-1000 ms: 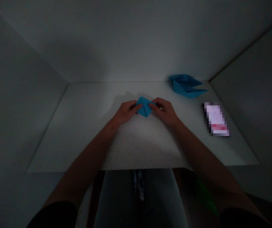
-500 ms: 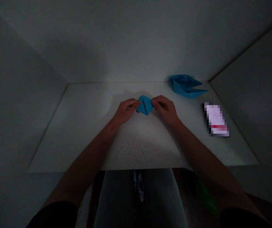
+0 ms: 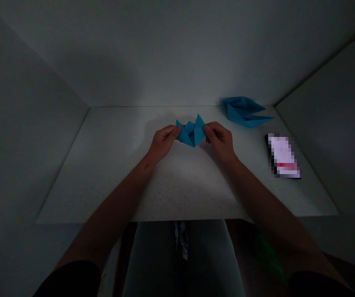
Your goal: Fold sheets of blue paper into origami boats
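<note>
A small folded piece of blue paper is held above the middle of the table, stretched between both hands. Its top is spread apart, with pointed flaps standing at left and right and a smaller fold between them. My left hand pinches the left edge, thumb on the near side. The right edge is pinched between the thumb and fingers of my right hand. The fingers behind the paper are partly hidden.
A larger folded blue paper shape lies at the back right of the white table, near the wall. Closer to me on the right is a phone with a blurred, lit screen. Walls enclose the table at the back and sides.
The blue paper was a flat, closed diamond and is now pulled open, its flaps spread apart. My right hand has moved slightly right, my left slightly left.
</note>
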Demonstrator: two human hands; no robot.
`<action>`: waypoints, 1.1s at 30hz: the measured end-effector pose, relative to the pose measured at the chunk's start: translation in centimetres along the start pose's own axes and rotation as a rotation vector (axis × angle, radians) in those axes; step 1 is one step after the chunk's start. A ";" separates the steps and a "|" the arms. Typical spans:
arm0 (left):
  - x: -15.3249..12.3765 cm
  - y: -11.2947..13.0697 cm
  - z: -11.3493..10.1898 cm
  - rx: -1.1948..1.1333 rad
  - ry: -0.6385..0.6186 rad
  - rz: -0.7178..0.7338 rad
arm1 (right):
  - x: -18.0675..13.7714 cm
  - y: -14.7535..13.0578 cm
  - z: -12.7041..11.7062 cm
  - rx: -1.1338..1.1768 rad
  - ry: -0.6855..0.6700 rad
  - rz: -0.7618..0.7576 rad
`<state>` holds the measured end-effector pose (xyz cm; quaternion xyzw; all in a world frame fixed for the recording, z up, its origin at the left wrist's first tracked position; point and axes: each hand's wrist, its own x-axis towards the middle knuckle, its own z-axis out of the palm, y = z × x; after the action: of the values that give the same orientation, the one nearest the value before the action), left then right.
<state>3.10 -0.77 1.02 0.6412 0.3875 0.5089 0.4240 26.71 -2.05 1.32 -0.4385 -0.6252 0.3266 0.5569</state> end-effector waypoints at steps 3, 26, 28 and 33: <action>0.3 -0.6 -0.1 -0.075 0.075 -0.034 | 0.1 0.2 -0.2 -0.002 0.021 0.048; 0.3 -1.4 -0.2 -0.146 0.039 -0.122 | 0.4 1.1 -0.3 0.100 -0.018 0.047; 0.3 -1.5 -0.2 -0.144 0.019 -0.140 | 0.3 0.9 -0.3 0.059 -0.050 0.077; 0.7 -2.2 -0.6 -0.182 0.134 -0.168 | 0.1 0.7 -0.7 -0.030 -0.115 0.104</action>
<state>2.54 0.74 -0.69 0.5299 0.4196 0.5464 0.4946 27.55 -1.73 0.82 -0.4591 -0.6375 0.3705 0.4956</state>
